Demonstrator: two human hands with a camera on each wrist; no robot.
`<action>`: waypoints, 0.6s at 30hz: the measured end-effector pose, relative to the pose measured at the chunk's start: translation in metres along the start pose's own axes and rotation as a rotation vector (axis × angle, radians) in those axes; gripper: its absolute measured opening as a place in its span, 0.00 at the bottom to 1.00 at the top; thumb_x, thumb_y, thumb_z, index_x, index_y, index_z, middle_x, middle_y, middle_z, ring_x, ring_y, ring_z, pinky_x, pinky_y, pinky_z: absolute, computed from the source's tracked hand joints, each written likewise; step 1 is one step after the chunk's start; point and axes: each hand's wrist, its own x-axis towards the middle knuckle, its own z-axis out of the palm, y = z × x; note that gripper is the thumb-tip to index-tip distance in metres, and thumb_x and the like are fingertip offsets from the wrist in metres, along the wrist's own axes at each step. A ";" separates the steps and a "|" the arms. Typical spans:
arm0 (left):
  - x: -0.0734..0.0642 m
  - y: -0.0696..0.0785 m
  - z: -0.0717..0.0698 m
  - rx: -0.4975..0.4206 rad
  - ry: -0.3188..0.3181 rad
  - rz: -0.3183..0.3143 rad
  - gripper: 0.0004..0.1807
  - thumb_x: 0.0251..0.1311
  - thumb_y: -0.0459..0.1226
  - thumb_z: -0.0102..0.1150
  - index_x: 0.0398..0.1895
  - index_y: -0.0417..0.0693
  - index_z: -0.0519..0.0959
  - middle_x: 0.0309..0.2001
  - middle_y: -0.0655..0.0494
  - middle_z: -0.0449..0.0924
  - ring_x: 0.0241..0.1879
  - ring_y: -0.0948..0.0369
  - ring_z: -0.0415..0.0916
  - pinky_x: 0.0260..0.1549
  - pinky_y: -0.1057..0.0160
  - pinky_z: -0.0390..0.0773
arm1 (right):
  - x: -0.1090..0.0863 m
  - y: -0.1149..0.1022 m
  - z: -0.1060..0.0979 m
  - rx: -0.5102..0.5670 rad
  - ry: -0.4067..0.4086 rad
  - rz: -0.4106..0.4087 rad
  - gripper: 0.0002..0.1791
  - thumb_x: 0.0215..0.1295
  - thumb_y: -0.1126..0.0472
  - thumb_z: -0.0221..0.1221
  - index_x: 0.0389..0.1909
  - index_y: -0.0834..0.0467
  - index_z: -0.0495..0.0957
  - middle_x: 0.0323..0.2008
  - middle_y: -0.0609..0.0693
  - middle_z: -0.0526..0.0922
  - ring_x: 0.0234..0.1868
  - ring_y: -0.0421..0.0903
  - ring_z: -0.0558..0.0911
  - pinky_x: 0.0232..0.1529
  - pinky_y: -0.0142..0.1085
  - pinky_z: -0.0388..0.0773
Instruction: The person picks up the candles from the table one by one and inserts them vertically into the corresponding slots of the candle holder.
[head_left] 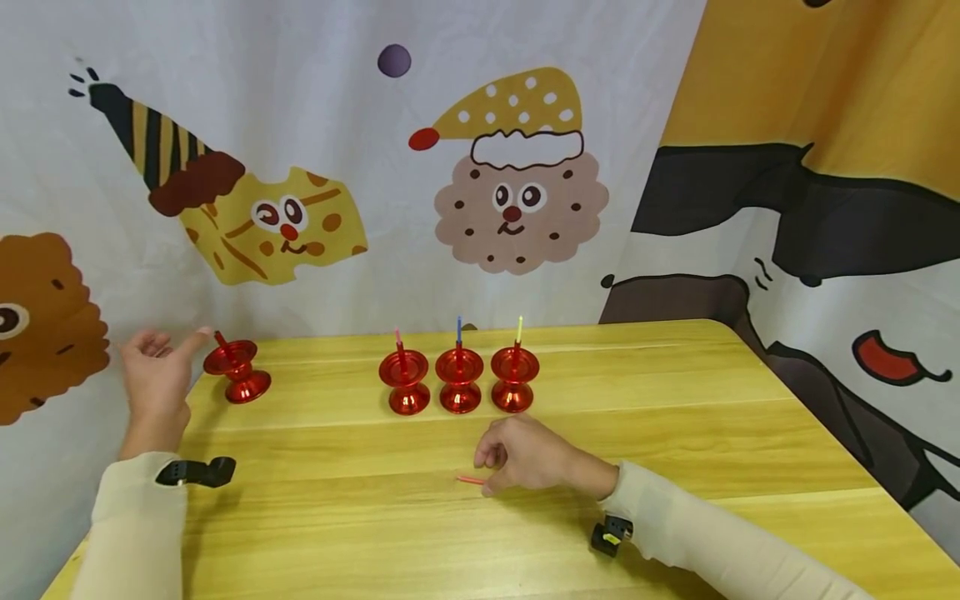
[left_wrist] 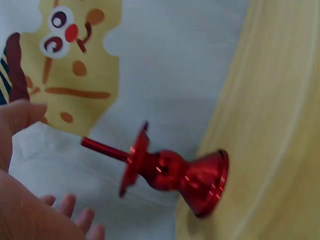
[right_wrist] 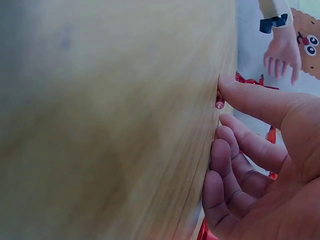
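On the table (head_left: 337, 492), a thin red-pink candle (head_left: 469, 479) lies at the fingertips of my right hand (head_left: 528, 454). The thumb touches or nearly touches one end of it, while a gap shows between the candle and the index finger in the right wrist view. My left hand (head_left: 157, 379) hovers at the left edge with fingers loosely bent, holding nothing. Just right of it stands a shiny red candle holder (head_left: 238, 373), its thin tube (left_wrist: 105, 149) bare at the top; the left thumb is apart from it in the left wrist view.
Three matching red holders stand in a row at the back: one with a pink candle (head_left: 399, 337), one with a blue candle (head_left: 459, 329), one with a yellow candle (head_left: 519, 329). Behind the table hangs a cartoon-printed curtain (head_left: 315, 83).
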 end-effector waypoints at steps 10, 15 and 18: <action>0.010 -0.021 -0.001 0.257 -0.286 0.039 0.57 0.81 0.51 0.60 0.91 0.42 0.31 0.90 0.41 0.34 0.88 0.41 0.36 0.84 0.43 0.44 | -0.001 -0.002 -0.001 -0.012 0.002 -0.017 0.14 0.55 0.63 0.85 0.37 0.54 0.90 0.33 0.39 0.85 0.35 0.33 0.80 0.40 0.29 0.81; 0.013 -0.028 0.002 0.342 -0.311 0.072 0.54 0.82 0.51 0.57 0.90 0.36 0.35 0.89 0.35 0.36 0.86 0.36 0.40 0.82 0.39 0.48 | -0.001 -0.002 -0.001 -0.012 0.006 -0.028 0.14 0.54 0.63 0.85 0.37 0.54 0.90 0.32 0.39 0.85 0.35 0.33 0.81 0.39 0.29 0.81; 0.013 -0.030 0.004 0.363 -0.310 0.079 0.53 0.82 0.51 0.57 0.90 0.35 0.37 0.89 0.34 0.35 0.85 0.34 0.42 0.81 0.37 0.51 | -0.001 -0.003 -0.001 -0.010 0.008 -0.027 0.14 0.54 0.63 0.86 0.36 0.55 0.90 0.32 0.39 0.85 0.34 0.33 0.81 0.39 0.29 0.81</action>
